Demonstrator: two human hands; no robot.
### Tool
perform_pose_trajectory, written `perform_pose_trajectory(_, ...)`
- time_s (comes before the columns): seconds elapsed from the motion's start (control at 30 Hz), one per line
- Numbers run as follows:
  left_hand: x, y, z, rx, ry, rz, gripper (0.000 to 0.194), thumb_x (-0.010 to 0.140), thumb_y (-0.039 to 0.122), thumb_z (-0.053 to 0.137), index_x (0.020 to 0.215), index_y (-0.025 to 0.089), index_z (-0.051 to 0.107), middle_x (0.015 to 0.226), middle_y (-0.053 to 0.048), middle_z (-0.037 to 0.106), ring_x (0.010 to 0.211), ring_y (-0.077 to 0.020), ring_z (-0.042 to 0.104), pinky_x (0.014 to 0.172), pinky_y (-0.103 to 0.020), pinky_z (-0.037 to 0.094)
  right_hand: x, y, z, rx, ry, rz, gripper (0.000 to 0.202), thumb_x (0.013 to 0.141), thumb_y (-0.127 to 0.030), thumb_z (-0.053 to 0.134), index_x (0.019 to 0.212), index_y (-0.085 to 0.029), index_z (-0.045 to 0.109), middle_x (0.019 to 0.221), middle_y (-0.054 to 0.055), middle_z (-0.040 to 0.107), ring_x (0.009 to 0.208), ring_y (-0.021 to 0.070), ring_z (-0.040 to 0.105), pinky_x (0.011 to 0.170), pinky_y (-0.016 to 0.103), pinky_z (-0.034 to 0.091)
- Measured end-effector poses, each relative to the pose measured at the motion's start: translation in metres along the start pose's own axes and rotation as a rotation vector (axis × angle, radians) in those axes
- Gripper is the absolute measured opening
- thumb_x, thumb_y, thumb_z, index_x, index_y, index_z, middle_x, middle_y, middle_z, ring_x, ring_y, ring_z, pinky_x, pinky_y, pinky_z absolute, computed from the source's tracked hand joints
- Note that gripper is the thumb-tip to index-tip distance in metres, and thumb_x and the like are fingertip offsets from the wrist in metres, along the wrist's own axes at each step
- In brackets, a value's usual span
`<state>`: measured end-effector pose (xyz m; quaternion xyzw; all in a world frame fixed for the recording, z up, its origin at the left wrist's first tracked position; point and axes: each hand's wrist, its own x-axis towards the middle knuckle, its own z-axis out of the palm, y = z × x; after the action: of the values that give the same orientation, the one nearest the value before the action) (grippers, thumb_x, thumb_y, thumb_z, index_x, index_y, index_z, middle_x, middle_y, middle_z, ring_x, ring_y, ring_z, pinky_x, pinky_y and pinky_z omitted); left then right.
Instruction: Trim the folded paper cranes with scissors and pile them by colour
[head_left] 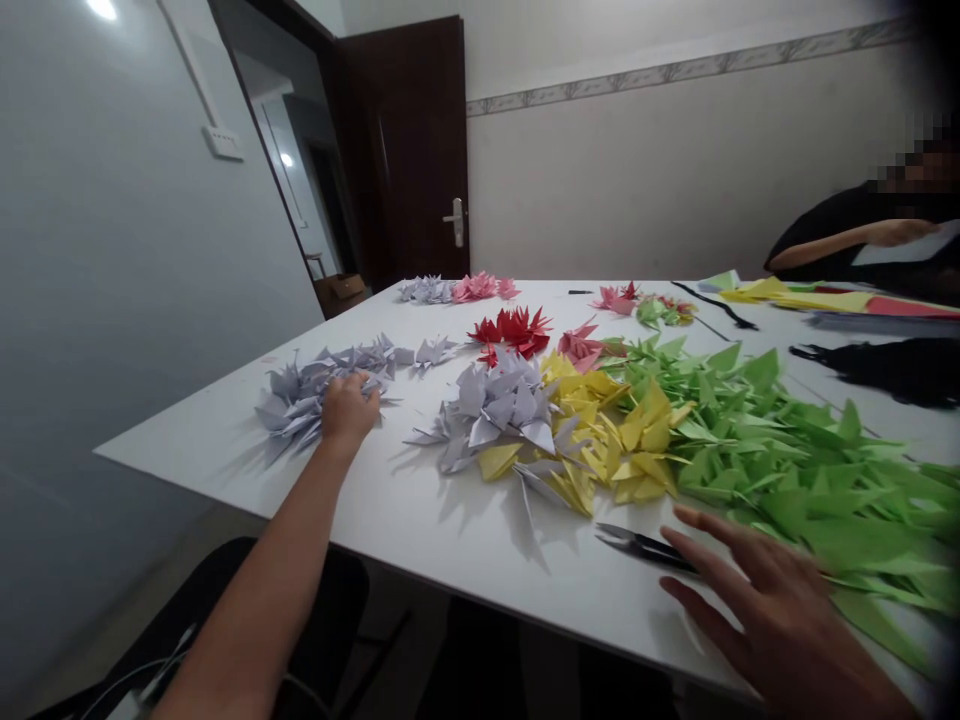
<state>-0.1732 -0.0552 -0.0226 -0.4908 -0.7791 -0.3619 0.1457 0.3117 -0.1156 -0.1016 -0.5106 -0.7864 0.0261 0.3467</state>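
My left hand (350,412) is at the right edge of a pile of lavender paper flowers (292,398) on the left of the table. Its fingers are bent and closed on a lavender paper flower, which the hand mostly hides. My right hand (772,600) hovers open at the lower right, fingers apart, holding nothing. Just beside its fingertips lie small black-handled snips (641,545), blades pointing left. Green folded paper leaves (780,440) spread behind and beside this hand. Yellow paper flowers (645,435) and a second lavender cluster (506,405) stand between my hands.
Red paper flowers (514,332) and pink ones (581,345) lie mid-table, with more pink ones (480,287) at the back. Coloured paper sheets (825,298) and a black bundle (885,370) lie at the right. A person (847,235) sits across, holding paper. The white table's front edge (450,590) is close.
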Motion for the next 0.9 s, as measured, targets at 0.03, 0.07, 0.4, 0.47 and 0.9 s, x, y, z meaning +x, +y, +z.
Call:
perform_pose_trajectory(0.03, 0.0, -0.002, 0.003, 0.03, -0.024, -0.019, 0.038, 0.072, 0.028, 0.057, 0.106, 0.013, 0.062, 0.103, -0.017, 0.063, 0.106, -0.0337, 0.056, 0.096, -0.049, 0.041, 0.009, -0.004, 0.003, -0.065, 0.019, -0.155, 0.031, 0.079, -0.047, 0.058, 0.104, -0.033, 0.069, 0.116, 0.008, 0.066, 0.105, 0.0293, 0.061, 0.088, 0.046, 0.045)
perform_pose_trajectory(0.07, 0.0, -0.003, 0.007, 0.056, -0.053, -0.036, 0.042, 0.072, 0.027, 0.058, 0.111, 0.012, 0.059, 0.107, -0.018, 0.061, 0.108, -0.0338, 0.055, 0.096, -0.048, 0.042, 0.016, -0.006, 0.004, -0.122, 0.01, -0.285, 0.033, 0.083, -0.045, 0.053, 0.108, -0.029, 0.068, 0.113, 0.009, 0.067, 0.1, 0.0285, 0.063, 0.083, 0.044, 0.046)
perform_pose_trajectory(0.4, 0.01, -0.005, 0.022, 0.116, -0.206, -0.195, 0.055, 0.072, 0.011, 0.055, 0.126, 0.013, 0.047, 0.108, -0.019, 0.064, 0.101, -0.0318, 0.061, 0.085, -0.04, 0.046, 0.037, -0.012, -0.001, -0.124, -0.248, -0.454, 0.029, 0.092, -0.024, 0.041, 0.099, -0.019, 0.068, 0.086, 0.009, 0.07, 0.071, 0.0178, 0.067, 0.062, 0.026, 0.054)
perform_pose_trajectory(0.47, 0.01, -0.005, 0.025, 0.093, -0.158, -0.205, 0.054, 0.074, 0.012, 0.054, 0.128, 0.011, 0.045, 0.116, -0.021, 0.059, 0.106, -0.0317, 0.059, 0.088, -0.04, 0.045, 0.039, -0.014, -0.004, -0.109, -0.31, -0.388, 0.025, 0.088, -0.022, 0.047, 0.102, -0.019, 0.068, 0.086, 0.009, 0.07, 0.07, 0.0183, 0.067, 0.062, 0.027, 0.055)
perform_pose_trajectory(0.9, 0.021, -0.008, 0.04, -0.098, -0.064, -0.079, 0.012, 0.066, 0.009, 0.055, 0.064, 0.015, 0.065, 0.073, -0.009, 0.068, 0.077, -0.0258, 0.062, 0.076, -0.038, 0.049, 0.034, -0.018, -0.012, 0.121, -0.325, -0.176, 0.014, 0.086, -0.023, 0.047, 0.077, -0.022, 0.059, 0.081, 0.005, 0.065, 0.07, 0.0175, 0.064, 0.062, 0.028, 0.054)
